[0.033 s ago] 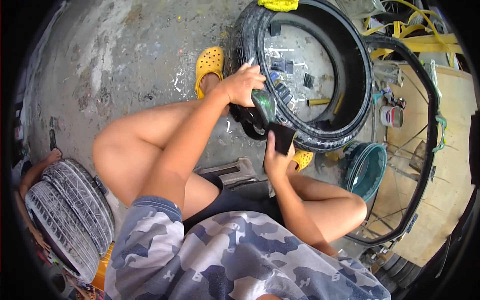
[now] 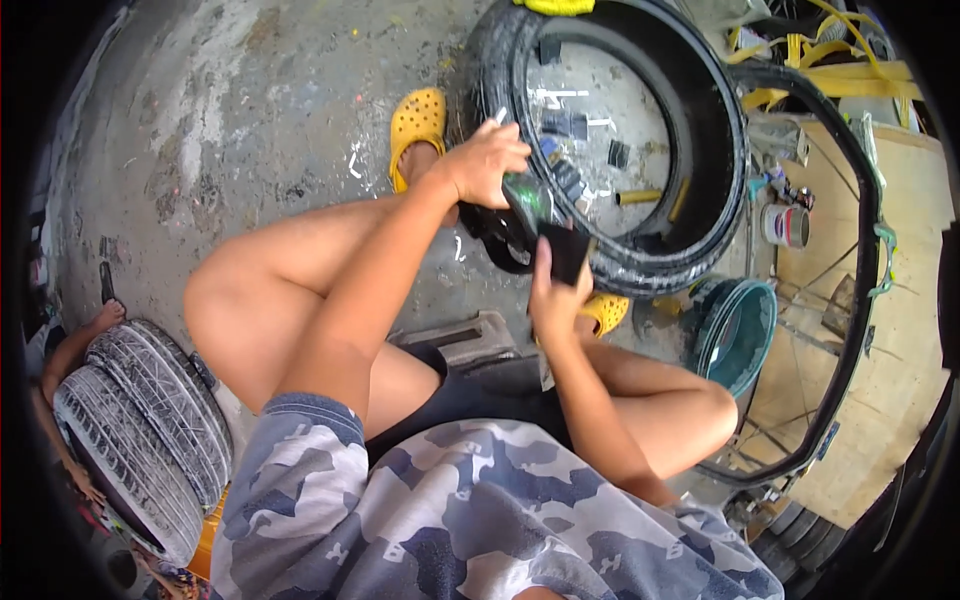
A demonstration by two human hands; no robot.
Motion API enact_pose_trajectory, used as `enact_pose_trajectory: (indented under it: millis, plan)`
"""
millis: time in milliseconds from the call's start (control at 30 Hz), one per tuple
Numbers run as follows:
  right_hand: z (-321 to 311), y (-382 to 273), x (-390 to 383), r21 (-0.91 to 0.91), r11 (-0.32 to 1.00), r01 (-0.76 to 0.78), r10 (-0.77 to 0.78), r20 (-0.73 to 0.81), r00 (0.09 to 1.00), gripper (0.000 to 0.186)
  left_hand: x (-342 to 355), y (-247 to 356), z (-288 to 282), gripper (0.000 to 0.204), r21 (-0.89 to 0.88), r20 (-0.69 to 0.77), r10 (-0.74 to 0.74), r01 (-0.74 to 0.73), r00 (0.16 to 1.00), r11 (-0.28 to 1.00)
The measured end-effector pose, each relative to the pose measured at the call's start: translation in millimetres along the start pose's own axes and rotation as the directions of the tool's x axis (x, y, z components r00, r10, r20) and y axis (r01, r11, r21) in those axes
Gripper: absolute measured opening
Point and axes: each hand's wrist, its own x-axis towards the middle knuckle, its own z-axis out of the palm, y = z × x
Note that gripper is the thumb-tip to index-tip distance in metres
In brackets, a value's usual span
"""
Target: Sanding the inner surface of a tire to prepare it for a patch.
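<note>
My left hand (image 2: 485,165) is wrapped round a glossy dark-green and black object (image 2: 527,208) with a short white tip; its exact kind is unclear. My right hand (image 2: 555,300), thumb pressed on top, grips a dark rectangular piece (image 2: 566,250) just below that object. Both are over the near-left side of a large black tyre (image 2: 705,175) lying on the floor, with small dark pieces (image 2: 566,125) and a yellowish tube (image 2: 637,197) inside its ring. A dark curved band (image 2: 487,243) hangs under my left hand.
A teal bucket (image 2: 741,335), a paint can (image 2: 785,226), a black loop frame (image 2: 860,300) and plywood (image 2: 890,420) are at right. Two dusty tyres (image 2: 140,450) lie at lower left beside another person's limbs (image 2: 60,380). A yellow cloth (image 2: 555,6) tops the big tyre.
My right hand and the dark rectangular piece have shifted slightly upward. My left hand has moved very little, also a touch upward.
</note>
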Motion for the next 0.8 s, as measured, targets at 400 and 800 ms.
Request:
enact_pose_trajectory:
  millis: [400,800]
  plan:
    - [16,-12,30,-0.138,0.989,0.046,-0.052,-0.037,0.998,0.028,-4,0,-3,0.037,0.027,-0.067,0.024,-0.022,0.997,0.999]
    - [0,11,8,0.129,0.992,-0.001,-0.004,0.04,0.999,0.031,-10,3,-3,0.031,0.008,-0.129,0.04,-0.04,0.991,0.999]
